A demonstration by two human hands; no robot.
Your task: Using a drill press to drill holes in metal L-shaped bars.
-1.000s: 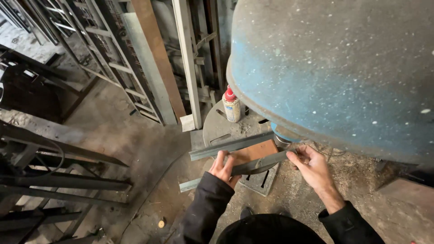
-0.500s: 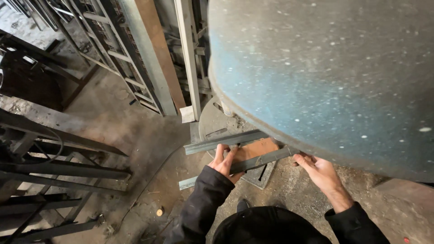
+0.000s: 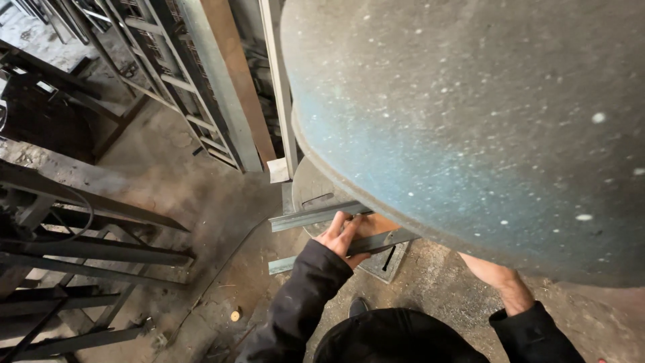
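- The fingers (image 3: 344, 228) of the left hand (image 3: 339, 238) lie spread and flat, pressing on the near metal bar (image 3: 376, 243) rather than curling round it; the hand is open, palm down.
- The right hand is hidden under the big blue-grey machine cover (image 3: 470, 121); only the wrist (image 3: 500, 286) and dark sleeve show, so I cannot tell whether its fingers grip anything.
- The near bar lies on the round machine worktop (image 3: 310, 191), its free end jutting out left over the floor (image 3: 201, 202); a second, similar bar (image 3: 312, 216) lies just beyond it, roughly parallel.
- A brown block (image 3: 376, 224) sits between the two bars, beside the left fingertips.
- The bar looks like steel angle: stiff, fairly heavy for its thickness, with hard and possibly sharp edges, probably dusty rather than slick.
- It is likely best held on its flat faces near the middle, away from the cut ends.
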